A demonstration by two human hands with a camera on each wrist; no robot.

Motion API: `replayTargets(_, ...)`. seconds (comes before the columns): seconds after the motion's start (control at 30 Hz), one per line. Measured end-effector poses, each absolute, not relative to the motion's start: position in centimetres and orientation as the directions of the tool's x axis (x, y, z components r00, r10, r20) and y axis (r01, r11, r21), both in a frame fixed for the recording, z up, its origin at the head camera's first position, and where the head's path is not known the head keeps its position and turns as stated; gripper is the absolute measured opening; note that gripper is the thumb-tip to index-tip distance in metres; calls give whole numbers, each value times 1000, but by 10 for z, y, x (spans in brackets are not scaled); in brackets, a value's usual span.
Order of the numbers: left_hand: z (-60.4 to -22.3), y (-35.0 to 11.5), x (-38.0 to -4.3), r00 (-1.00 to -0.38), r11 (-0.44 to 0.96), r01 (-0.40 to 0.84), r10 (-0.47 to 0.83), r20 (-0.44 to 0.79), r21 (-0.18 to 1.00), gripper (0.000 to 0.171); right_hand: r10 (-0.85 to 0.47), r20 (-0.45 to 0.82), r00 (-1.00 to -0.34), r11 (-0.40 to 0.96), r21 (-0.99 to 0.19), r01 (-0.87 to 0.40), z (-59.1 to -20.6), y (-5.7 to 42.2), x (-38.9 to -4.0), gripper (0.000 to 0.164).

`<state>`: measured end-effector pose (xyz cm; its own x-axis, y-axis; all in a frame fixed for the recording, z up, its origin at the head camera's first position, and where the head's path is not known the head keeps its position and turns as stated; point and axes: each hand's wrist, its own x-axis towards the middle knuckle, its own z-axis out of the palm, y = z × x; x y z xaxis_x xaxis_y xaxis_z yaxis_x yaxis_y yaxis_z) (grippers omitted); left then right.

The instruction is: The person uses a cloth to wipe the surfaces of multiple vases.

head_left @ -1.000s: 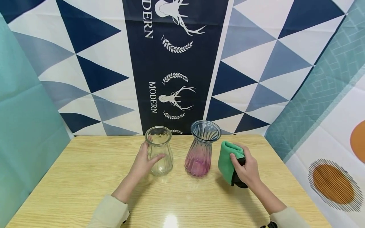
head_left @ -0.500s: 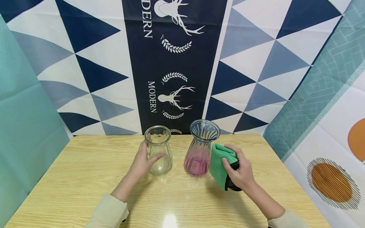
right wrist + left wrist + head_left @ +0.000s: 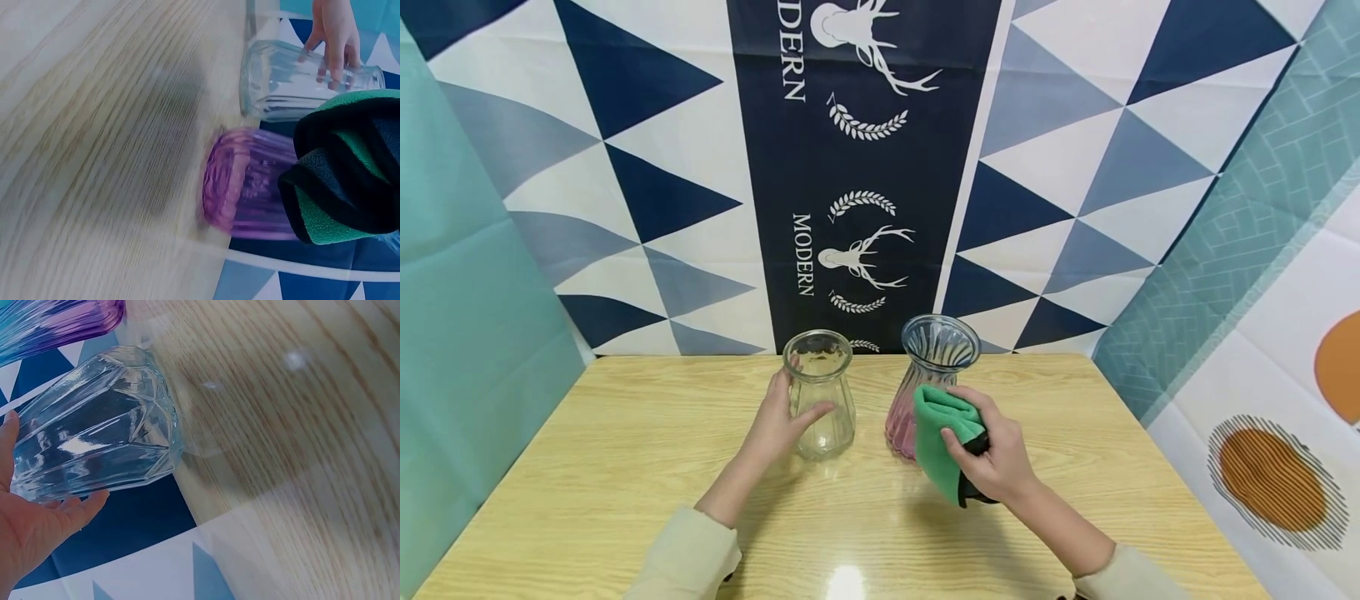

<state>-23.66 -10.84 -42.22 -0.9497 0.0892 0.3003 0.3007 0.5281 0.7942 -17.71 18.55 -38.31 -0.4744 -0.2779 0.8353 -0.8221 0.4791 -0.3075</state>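
In the head view my left hand [image 3: 775, 427] grips a clear glass vase [image 3: 831, 437] standing upright on the table, thumb on its near side and fingers round the left and back. The left wrist view shows this faceted vase [image 3: 100, 425] between thumb and fingers. My right hand [image 3: 997, 457] holds a folded green cloth [image 3: 936, 442] with black edging, thumb on top. That cloth overlaps the lower right of a ribbed glass vase [image 3: 901, 423], blue at the flared top and pink at the base. The right wrist view has the folded cloth [image 3: 325, 219] in front of the pink vase [image 3: 250, 187].
Both vases stand near the back of a light wood-grain table [image 3: 625, 467]. A patterned cloth backdrop [image 3: 865, 167] rises right behind them. Teal fabric [image 3: 482, 317] hangs at the left, and a printed sheet [image 3: 1277, 367] at the right.
My right hand has moved left with the green cloth, from beside the blue-and-pink vase to in front of it. The left hand and clear vase have stayed in place.
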Motion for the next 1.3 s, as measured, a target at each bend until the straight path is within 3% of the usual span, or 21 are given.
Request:
replayTargets(0.33, -420, -109, -239, -961, 525, 272, 101, 258, 807, 85, -257, 828, -499, 486, -335, -807, -393, 157, -184, 42)
replayTargets(0.63, -418, -111, -240, -960, 538, 276, 121, 251, 797, 82, -218, 821, -528, 551, -343, -761, -399, 135, -191, 57)
replayTargets(1.13, -418, -112, -240, -957, 536, 289, 130, 260, 793, 79, -163, 867, -471, 659, -260, -706, -406, 110, -211, 65)
replayTargets(1.3, -417, -111, -240, -957, 528, 290, 139, 256, 798, 79, -151, 859, -489, 645, -289, -708, -409, 103, -216, 68)
